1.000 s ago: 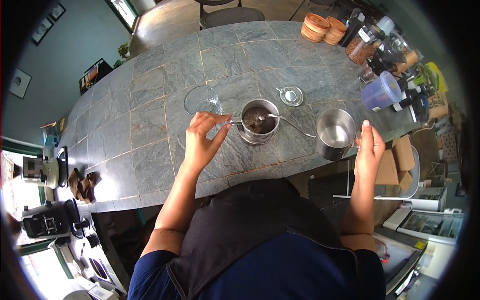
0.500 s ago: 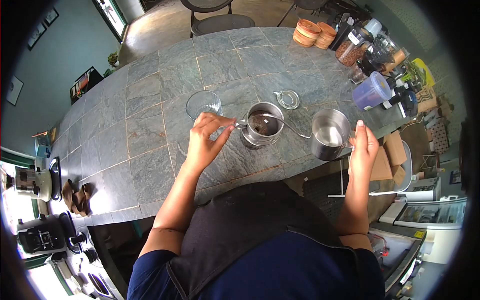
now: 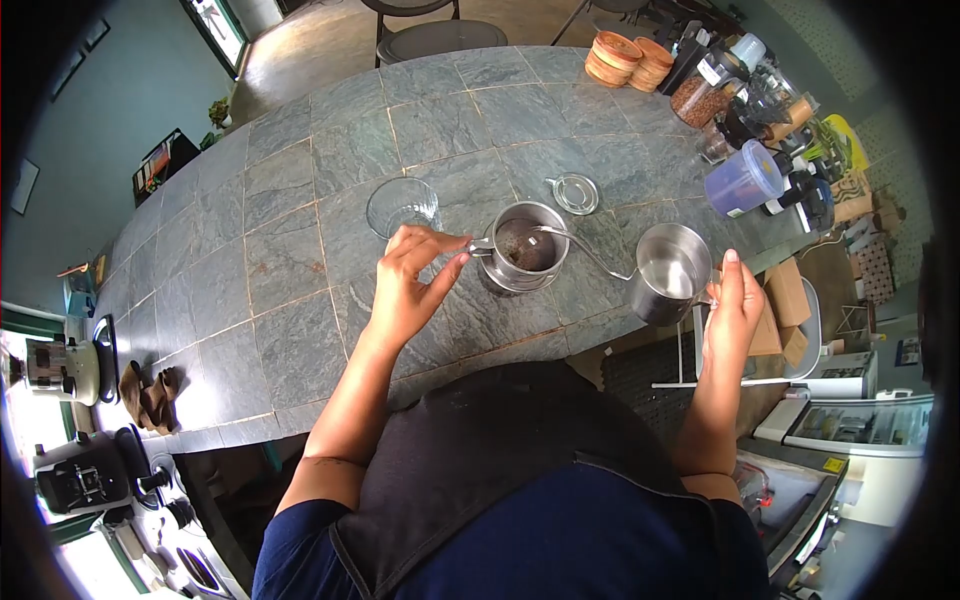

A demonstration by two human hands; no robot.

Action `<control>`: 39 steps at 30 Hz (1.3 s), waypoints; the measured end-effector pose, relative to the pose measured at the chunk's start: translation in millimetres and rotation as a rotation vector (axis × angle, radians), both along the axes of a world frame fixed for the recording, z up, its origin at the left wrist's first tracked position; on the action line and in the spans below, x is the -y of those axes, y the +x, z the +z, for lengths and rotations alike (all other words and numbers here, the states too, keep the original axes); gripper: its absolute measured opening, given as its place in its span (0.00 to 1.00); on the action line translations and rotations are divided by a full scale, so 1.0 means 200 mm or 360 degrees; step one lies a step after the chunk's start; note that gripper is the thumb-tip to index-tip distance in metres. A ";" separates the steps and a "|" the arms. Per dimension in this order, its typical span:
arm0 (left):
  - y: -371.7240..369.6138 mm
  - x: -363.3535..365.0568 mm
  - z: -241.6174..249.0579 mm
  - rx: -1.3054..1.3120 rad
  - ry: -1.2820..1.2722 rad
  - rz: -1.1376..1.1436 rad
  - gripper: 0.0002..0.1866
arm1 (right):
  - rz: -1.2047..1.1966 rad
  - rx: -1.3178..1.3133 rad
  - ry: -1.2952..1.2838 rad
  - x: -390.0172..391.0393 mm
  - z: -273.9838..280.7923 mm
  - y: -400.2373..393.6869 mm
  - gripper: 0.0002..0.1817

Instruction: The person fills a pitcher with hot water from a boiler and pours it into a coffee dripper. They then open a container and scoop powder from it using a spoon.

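Observation:
A metal cup (image 3: 528, 247) with dark, wet-looking contents stands near the counter's front edge. My left hand (image 3: 412, 275) pinches its handle from the left. On the right, my right hand (image 3: 733, 305) is wrapped round the handle of a steel gooseneck pot (image 3: 670, 275) that holds clear liquid. The pot's thin spout reaches left, its tip over the cup's opening. Whether liquid is flowing is too small to tell. Left of the cup is a clear glass vessel (image 3: 403, 208). A round clear lid (image 3: 576, 194) lies behind the cup and pot.
Wooden containers (image 3: 612, 60), a jar of brown beans (image 3: 697, 100) and a purple-tinted tub (image 3: 743, 180) line the right side of the tiled counter (image 3: 280, 290). A brown cloth (image 3: 150, 397) lies at the left. A chair (image 3: 442, 42) stands beyond the counter.
The pot and my right hand have shifted slightly to the right and down. My left hand keeps its hold on the cup handle.

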State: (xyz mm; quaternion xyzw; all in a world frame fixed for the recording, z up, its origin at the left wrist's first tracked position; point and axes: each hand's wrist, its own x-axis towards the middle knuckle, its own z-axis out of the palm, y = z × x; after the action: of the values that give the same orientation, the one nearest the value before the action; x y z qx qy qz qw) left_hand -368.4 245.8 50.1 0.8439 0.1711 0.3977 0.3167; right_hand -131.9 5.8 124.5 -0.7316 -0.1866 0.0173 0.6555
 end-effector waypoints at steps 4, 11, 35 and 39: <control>0.00 0.00 -0.02 0.0020 0.0010 0.0006 0.10 | 0.0055 -0.0006 -0.0010 0.05 -0.01 0.01 0.18; 0.00 -0.01 -0.01 0.0006 0.0022 0.0013 0.10 | 0.0075 -0.0056 0.0079 0.07 -0.03 0.04 0.18; 0.00 -0.01 -0.01 0.0031 0.0005 -0.0008 0.11 | 0.0140 -0.0340 0.0416 0.08 -0.09 0.05 0.18; 0.00 -0.01 -0.01 0.0029 0.0000 -0.0018 0.11 | 0.0109 -0.0287 0.0368 0.10 -0.10 0.07 0.19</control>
State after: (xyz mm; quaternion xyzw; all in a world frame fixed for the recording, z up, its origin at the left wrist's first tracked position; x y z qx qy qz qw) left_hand -368.5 248.1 47.5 0.8412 0.1635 0.4036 0.3206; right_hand -117.5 -13.7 103.7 -0.6400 -0.1526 0.0836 0.7484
